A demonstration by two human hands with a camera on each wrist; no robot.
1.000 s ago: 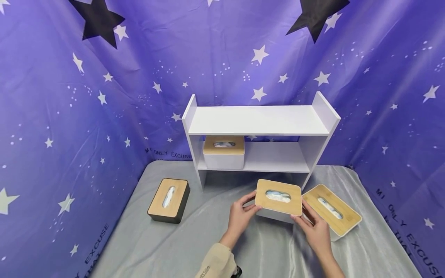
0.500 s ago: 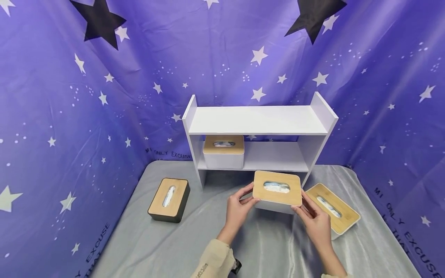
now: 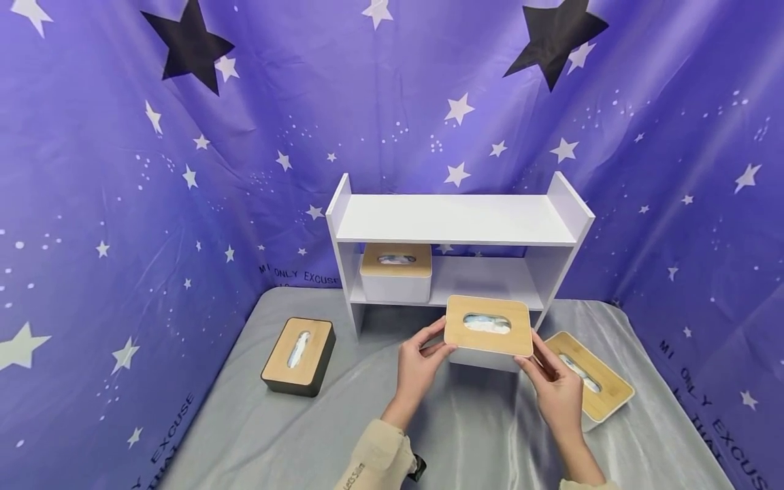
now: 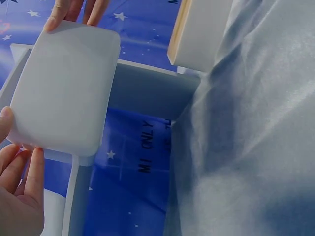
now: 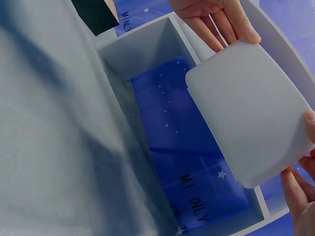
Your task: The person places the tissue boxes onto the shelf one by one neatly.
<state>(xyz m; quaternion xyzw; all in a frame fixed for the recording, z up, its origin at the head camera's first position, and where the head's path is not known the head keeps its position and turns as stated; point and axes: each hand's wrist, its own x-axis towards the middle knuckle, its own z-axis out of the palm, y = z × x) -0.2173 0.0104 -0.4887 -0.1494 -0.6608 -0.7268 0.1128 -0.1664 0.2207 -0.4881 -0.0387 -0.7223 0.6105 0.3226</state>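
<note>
You are holding a white tissue box (image 3: 488,337) with a bamboo lid clear of the bench (image 3: 343,435), just in front of the lower tier of the white shelf unit (image 3: 456,221). Your left hand (image 3: 418,367) and your right hand (image 3: 554,389) each clasp one short end, fingers curled round the sides and thumbs near the lid; from below, the wrist views show only fingertips on the smooth white base (image 4: 61,91), so I judge the grip a light one.

The largest risk, as I read it, is the shelf itself: it looks light, and a box pushed in at the wrong height could strike the front edge of a board or the right upright and shove the unit back into the star-printed backdrop (image 3: 122,204). Next, the grey cloth on the bench looks slippery, so anything knocked might slide. Smaller still: squeezing the box by its ends could let it twist out of your fingers, or the lid could lift off.

Counted: one shelf unit with two boards; four tissue boxes in all. Three are white: the one you hold, one on the lower board (image 3: 395,273), and one on the bench by your right hand (image 3: 597,391). One is dark (image 3: 299,355), lying well apart to the left.
</note>
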